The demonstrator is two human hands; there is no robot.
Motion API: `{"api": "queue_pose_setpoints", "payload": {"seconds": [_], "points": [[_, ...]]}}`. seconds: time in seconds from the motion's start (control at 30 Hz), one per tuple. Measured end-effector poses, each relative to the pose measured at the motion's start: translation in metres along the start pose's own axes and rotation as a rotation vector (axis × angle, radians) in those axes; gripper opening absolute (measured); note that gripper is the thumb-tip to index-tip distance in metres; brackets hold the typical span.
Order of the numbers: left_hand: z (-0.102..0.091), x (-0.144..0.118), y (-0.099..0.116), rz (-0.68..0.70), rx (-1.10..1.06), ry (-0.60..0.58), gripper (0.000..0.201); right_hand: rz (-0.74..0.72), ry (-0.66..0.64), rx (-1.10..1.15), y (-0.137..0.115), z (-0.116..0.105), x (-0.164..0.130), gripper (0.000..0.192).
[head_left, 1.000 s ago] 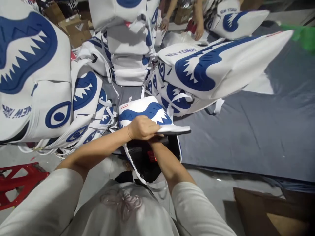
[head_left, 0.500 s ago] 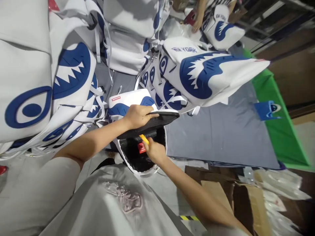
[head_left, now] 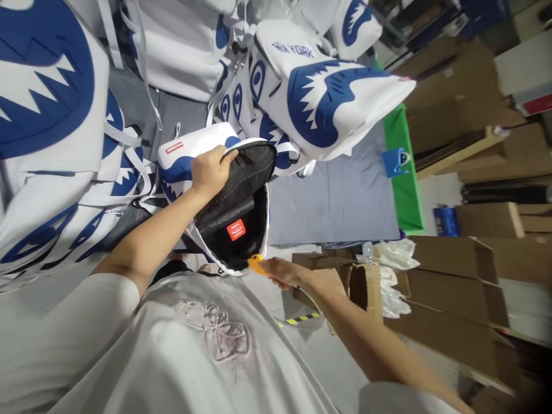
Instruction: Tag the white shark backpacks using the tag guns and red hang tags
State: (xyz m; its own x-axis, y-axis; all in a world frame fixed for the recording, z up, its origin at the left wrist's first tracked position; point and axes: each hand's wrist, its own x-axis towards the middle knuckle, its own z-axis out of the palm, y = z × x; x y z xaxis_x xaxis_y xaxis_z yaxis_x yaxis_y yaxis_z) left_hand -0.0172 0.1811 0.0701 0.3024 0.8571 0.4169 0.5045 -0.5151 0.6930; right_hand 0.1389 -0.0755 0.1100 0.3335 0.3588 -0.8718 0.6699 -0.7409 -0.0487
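Note:
A white backpack [head_left: 190,150] with a blue shark-mouth print lies at the near edge of the grey table [head_left: 340,201]. Its top flap is lifted, baring a black lining with a red label [head_left: 236,229]. My left hand [head_left: 211,171] grips the raised flap at its rim. My right hand [head_left: 287,272] is just outside the bag's opening, below and to the right, closed on a small yellow-orange tool [head_left: 257,265]; most of the tool is hidden in the fingers.
Stacks of the same white and blue backpacks [head_left: 332,98] crowd the left and back of the table. Open cardboard boxes [head_left: 448,287] with plastic bags [head_left: 394,259] stand on the floor to the right. A green sheet [head_left: 403,190] with a small blue bag [head_left: 395,162] lies past the grey cover.
My right hand has come out of the bag with the yellow tool and moved down and right. My left hand has lifted the flap higher. The view has swung to the right.

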Motion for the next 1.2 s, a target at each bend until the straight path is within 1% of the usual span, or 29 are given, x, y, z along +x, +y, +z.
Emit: {"api": "queue_pose_setpoints", "payload": {"seconds": [0.03, 0.07, 0.13, 0.2, 0.27, 0.33, 0.37, 0.4, 0.47, 0.53, 0.57, 0.63, 0.7, 0.8, 0.9, 0.97, 1.1, 1.2], "points": [[0.001, 0.0, 0.0, 0.016, 0.003, 0.002, 0.047, -0.008, -0.011, 0.001, 0.002, 0.009, -0.001, 0.042], [0.002, 0.0, 0.001, 0.034, 0.008, -0.002, 0.048, -0.017, 0.014, -0.009, 0.001, 0.016, 0.002, 0.046], [0.001, 0.0, 0.005, 0.08, 0.022, -0.021, 0.049, -0.036, 0.149, -0.036, -0.009, 0.03, 0.016, 0.05], [0.0, 0.0, 0.012, 0.136, 0.036, -0.037, 0.051, -0.075, 0.302, -0.062, -0.027, 0.045, 0.036, 0.044], [-0.002, -0.001, 0.018, 0.202, 0.048, -0.038, 0.054, -0.187, 0.388, -0.071, -0.048, 0.062, 0.056, 0.038], [-0.005, -0.002, 0.02, 0.256, 0.058, -0.035, 0.056, -0.321, 0.429, -0.059, -0.065, 0.075, 0.075, 0.041], [-0.007, -0.003, 0.018, 0.269, 0.063, -0.031, 0.056, -0.359, 0.454, -0.046, -0.069, 0.08, 0.084, 0.042], [-0.009, -0.003, 0.016, 0.271, 0.067, -0.023, 0.056, -0.364, 0.488, -0.029, -0.071, 0.082, 0.092, 0.041], [-0.014, -0.002, 0.008, 0.258, 0.069, 0.0, 0.054, -0.293, 0.576, 0.013, -0.067, 0.085, 0.105, 0.039], [-0.017, -0.001, 0.001, 0.249, 0.056, 0.009, 0.052, -0.216, 0.647, 0.052, -0.06, 0.087, 0.114, 0.046], [-0.017, 0.0, -0.001, 0.253, 0.047, 0.002, 0.052, -0.217, 0.664, 0.062, -0.057, 0.088, 0.117, 0.046], [-0.017, 0.003, -0.002, 0.276, 0.032, -0.029, 0.052, -0.275, 0.662, 0.062, -0.053, 0.092, 0.118, 0.042], [-0.016, 0.007, 0.003, 0.316, 0.034, -0.07, 0.053, -0.303, 0.652, 0.051, -0.051, 0.095, 0.116, 0.041], [-0.015, 0.014, 0.016, 0.371, 0.062, -0.142, 0.056, -0.279, 0.641, 0.042, -0.05, 0.096, 0.11, 0.044], [-0.016, 0.022, 0.03, 0.393, 0.087, -0.222, 0.058, -0.328, 0.587, 0.014, -0.052, 0.096, 0.102, 0.043], [-0.016, 0.026, 0.038, 0.406, 0.09, -0.274, 0.059, -0.318, 0.561, -0.008, -0.054, 0.096, 0.097, 0.044], [-0.016, 0.029, 0.049, 0.457, 0.107, -0.36, 0.061, -0.335, 0.5, -0.062, -0.059, 0.093, 0.087, 0.044], [-0.018, 0.031, 0.055, 0.485, 0.123, -0.434, 0.059, -0.314, 0.473, -0.106, -0.06, 0.087, 0.077, 0.045]]}}
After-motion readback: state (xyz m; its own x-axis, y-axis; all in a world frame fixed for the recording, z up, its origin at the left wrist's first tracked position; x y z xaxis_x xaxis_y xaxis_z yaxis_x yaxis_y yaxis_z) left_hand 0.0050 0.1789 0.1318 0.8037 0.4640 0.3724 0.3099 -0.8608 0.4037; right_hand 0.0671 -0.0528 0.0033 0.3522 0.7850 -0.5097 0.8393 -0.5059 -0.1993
